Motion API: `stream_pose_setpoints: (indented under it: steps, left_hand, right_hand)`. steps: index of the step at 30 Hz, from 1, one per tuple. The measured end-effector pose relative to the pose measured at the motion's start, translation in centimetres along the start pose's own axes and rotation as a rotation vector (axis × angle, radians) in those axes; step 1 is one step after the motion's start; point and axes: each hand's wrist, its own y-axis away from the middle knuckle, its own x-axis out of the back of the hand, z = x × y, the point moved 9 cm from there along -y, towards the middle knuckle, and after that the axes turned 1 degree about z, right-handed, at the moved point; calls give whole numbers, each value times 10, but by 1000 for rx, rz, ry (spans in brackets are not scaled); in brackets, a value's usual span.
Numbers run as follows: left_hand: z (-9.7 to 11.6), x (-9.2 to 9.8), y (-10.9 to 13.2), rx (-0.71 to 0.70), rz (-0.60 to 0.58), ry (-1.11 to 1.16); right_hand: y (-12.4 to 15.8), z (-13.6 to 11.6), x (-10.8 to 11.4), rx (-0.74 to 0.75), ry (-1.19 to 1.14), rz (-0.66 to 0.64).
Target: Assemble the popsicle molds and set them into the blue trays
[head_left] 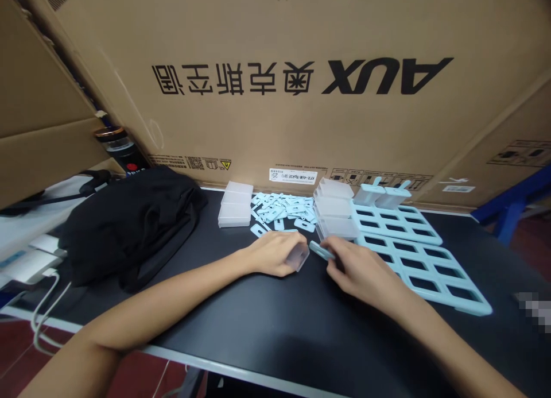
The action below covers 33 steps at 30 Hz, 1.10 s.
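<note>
My left hand is closed around a translucent popsicle mould cup, its open end facing right. Just to the right, my right hand pinches a light-blue popsicle stick lid close to that opening, with a small gap between them. Behind my hands lies a heap of light-blue flat pieces with slots. Clear mould cups lie in a row left of the heap, and more clear cups lie to its right.
Light-blue mould frames lie at right, with two lidded popsicle moulds standing at their back. A black bag and a dark bottle are at left. A large cardboard box walls off the back of the black table.
</note>
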Motion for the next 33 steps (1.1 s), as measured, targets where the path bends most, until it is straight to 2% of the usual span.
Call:
stream_pose_setpoints:
  steps: [3,6,9,15,19,22,25,28,31,33]
  left_hand:
    - [14,2,3,-17,134,157]
    - [29,6,7,-143,280,336]
    - [33,9,11,-237,349,498]
    - [27,1,13,-265,305,579]
    - [32,3,14,-314,310,524]
    - [40,4,16,-383,267,458]
    - [42,-1,15,-369,204,351]
    - [42,-5,15,-327,157,266]
    - [45,-9,14,-293,110,198]
    - [48,-10,13,-295,91,199]
  right_hand:
    - [2,4,17,19,-263,68]
    - [2,5,28,29,-459,119]
    - [4,11,32,-11,-606,183]
    - [8,16,30,-45,-934,247]
    - [5,-6,4,-26,-1092,89]
    - [5,-17,-13,-33,-1139,62]
    - [5,-17,-17,-55,-1123,48]
    - [-3,-11,-4,-68,-970,-10]
    - [-30,-14,22,-5,-557,-4]
    - [-58,-31,27,101,-243,-56]
